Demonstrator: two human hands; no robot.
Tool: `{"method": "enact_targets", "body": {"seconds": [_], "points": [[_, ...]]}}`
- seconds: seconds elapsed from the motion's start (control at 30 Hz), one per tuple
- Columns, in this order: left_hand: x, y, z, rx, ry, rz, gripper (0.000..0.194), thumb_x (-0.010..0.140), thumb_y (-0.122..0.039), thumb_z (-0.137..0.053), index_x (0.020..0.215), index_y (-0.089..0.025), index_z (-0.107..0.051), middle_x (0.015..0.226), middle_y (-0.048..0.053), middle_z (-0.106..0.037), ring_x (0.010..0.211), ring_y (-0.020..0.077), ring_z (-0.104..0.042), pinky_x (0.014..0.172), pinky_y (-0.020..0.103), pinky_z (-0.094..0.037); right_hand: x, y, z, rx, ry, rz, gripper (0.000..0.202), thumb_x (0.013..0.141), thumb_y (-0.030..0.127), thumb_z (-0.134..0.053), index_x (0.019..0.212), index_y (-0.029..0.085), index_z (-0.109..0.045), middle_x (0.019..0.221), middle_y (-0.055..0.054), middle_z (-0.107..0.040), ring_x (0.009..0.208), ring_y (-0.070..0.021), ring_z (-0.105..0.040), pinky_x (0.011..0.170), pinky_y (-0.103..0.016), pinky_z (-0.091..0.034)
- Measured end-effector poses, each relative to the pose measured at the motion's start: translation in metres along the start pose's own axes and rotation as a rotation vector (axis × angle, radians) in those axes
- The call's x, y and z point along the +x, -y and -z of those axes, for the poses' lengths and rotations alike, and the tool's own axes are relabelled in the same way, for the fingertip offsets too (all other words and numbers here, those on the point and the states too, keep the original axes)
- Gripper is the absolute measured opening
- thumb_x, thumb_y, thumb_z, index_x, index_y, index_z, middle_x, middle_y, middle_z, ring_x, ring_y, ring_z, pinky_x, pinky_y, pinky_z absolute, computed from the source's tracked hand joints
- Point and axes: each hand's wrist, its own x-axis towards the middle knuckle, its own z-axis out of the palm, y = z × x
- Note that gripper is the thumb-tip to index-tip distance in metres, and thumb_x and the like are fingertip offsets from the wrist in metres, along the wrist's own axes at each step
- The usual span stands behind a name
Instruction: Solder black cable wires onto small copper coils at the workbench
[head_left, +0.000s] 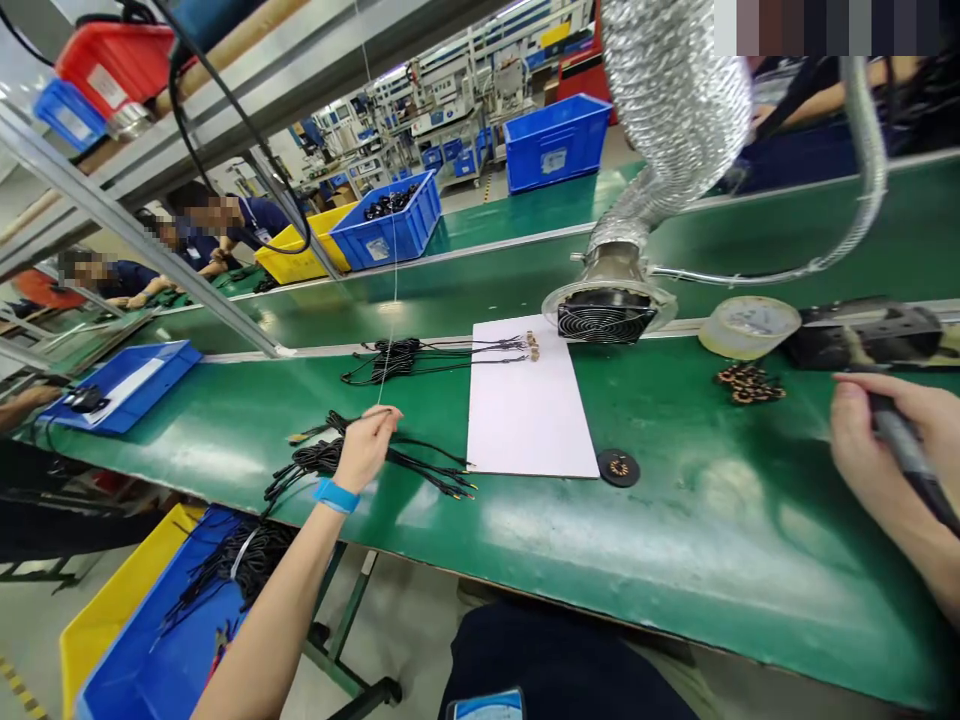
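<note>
My left hand (365, 447), with a blue band (336, 495) at the wrist, is pinched on a thin solder wire (386, 350) that hangs from above. Beneath and around this hand lie bundles of black cables (319, 458), their bare ends pointing right. At the right edge, my right hand (881, 450) is closed around the dark handle of a soldering iron (904, 445); its tip is not visible. Cables with small brass-coloured parts (532, 345) at their ends rest across a white board (525, 420). A black disc (619, 467) holding small gold pieces sits beside the board.
A fume duct (607, 290) with a black grille hangs over the board. Behind my right hand are a round tub (750, 325), a pile of small parts (748, 383) and a dark holder (870, 330). Bins of cables (157, 620) stand below left. Co-workers sit further along.
</note>
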Motion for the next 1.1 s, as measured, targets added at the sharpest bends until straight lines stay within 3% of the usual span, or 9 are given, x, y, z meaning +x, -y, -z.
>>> {"method": "enact_targets", "body": {"seconds": [0.1, 0.17, 0.27, 0.37, 0.53, 0.67, 0.77, 0.9, 1.1], "points": [[0.001, -0.018, -0.019, 0.208, 0.25, -0.138, 0.032, 0.102, -0.039, -0.043, 0.096, -0.02, -0.069, 0.097, 0.007, -0.064, 0.086, 0.0183, -0.063, 0.077, 0.027, -0.05, 0.0, 0.001, -0.001, 0.071, -0.024, 0.055, 0.02, 0.085, 0.024, -0.065, 0.099, 0.015, -0.077, 0.082, -0.013, -0.076, 0.073, -0.021, -0.071, 0.064, -0.031, -0.05], [0.002, -0.029, -0.026, 0.305, 0.333, -0.178, 0.026, 0.099, -0.04, -0.052, 0.106, -0.021, -0.068, 0.102, 0.007, -0.061, 0.078, 0.0169, -0.061, 0.069, 0.027, -0.049, -0.002, 0.01, 0.004, 0.091, -0.065, 0.018, 0.018, 0.085, 0.023, -0.063, 0.095, 0.017, -0.077, 0.082, -0.013, -0.076, 0.071, -0.0209, -0.07, 0.066, -0.03, -0.051], [0.008, -0.05, -0.028, 0.24, 0.314, -0.192, 0.031, 0.094, -0.04, -0.062, 0.118, -0.021, -0.065, 0.109, 0.007, -0.058, 0.072, 0.0155, -0.058, 0.068, 0.028, -0.049, -0.011, 0.033, 0.017, 0.156, -0.071, 0.003, 0.019, 0.088, 0.027, -0.06, 0.098, 0.019, -0.075, 0.086, -0.012, -0.076, 0.075, -0.0206, -0.071, 0.072, -0.029, -0.052], [0.019, -0.078, -0.036, 0.071, 0.269, -0.202, 0.022, 0.095, -0.034, -0.061, 0.111, -0.021, -0.069, 0.1, 0.005, -0.059, 0.073, 0.0155, -0.057, 0.075, 0.029, -0.05, -0.022, 0.062, 0.032, 0.235, -0.031, -0.03, 0.019, 0.09, 0.029, -0.06, 0.1, 0.021, -0.074, 0.089, -0.011, -0.075, 0.077, -0.0211, -0.07, 0.075, -0.031, -0.053], [0.047, -0.12, -0.083, 0.039, 0.31, -0.269, 0.023, 0.092, -0.027, -0.065, 0.113, -0.019, -0.071, 0.104, 0.007, -0.06, 0.09, 0.0201, -0.062, 0.081, 0.03, -0.048, -0.043, 0.109, 0.05, 0.388, 0.025, -0.003, 0.011, 0.088, 0.027, -0.064, 0.095, 0.024, -0.073, 0.079, -0.005, -0.071, 0.065, -0.0179, -0.066, 0.064, -0.03, -0.05], [0.067, -0.129, -0.111, 0.05, 0.365, -0.233, 0.012, 0.092, -0.021, -0.061, 0.094, -0.02, -0.072, 0.101, 0.005, -0.064, 0.086, 0.0192, -0.062, 0.074, 0.028, -0.045, -0.06, 0.132, 0.062, 0.524, 0.086, 0.077, 0.02, 0.087, 0.017, -0.066, 0.104, 0.025, -0.071, 0.084, -0.004, -0.071, 0.068, -0.0168, -0.066, 0.065, -0.03, -0.051], [0.068, -0.136, -0.107, -0.155, 0.308, -0.183, 0.009, 0.091, -0.02, -0.061, 0.086, -0.019, -0.068, 0.088, 0.001, -0.067, 0.07, 0.0141, -0.054, 0.068, 0.026, -0.04, -0.067, 0.147, 0.072, 0.603, 0.144, 0.056, 0.027, 0.089, 0.015, -0.065, 0.113, 0.028, -0.068, 0.094, -0.004, -0.072, 0.077, -0.0184, -0.068, 0.072, -0.032, -0.054], [0.049, -0.163, -0.087, -0.439, 0.219, -0.205, 0.011, 0.089, -0.026, -0.064, 0.082, -0.019, -0.066, 0.076, -0.001, -0.064, 0.058, 0.0108, -0.04, 0.06, 0.025, -0.033, -0.062, 0.177, 0.082, 0.768, 0.221, -0.053, 0.035, 0.091, 0.016, -0.064, 0.122, 0.03, -0.063, 0.1, -0.005, -0.069, 0.088, -0.02, -0.068, 0.082, -0.037, -0.057], [0.018, -0.2, -0.087, -0.668, 0.356, -0.206, 0.013, 0.088, -0.03, -0.066, 0.081, -0.019, -0.068, 0.07, -0.001, -0.059, 0.056, 0.0102, -0.035, 0.057, 0.026, -0.028, -0.054, 0.212, 0.081, 0.996, 0.301, -0.249, 0.037, 0.092, 0.021, -0.065, 0.126, 0.033, -0.06, 0.106, -0.004, -0.064, 0.096, -0.0205, -0.066, 0.088, -0.041, -0.057]]}}
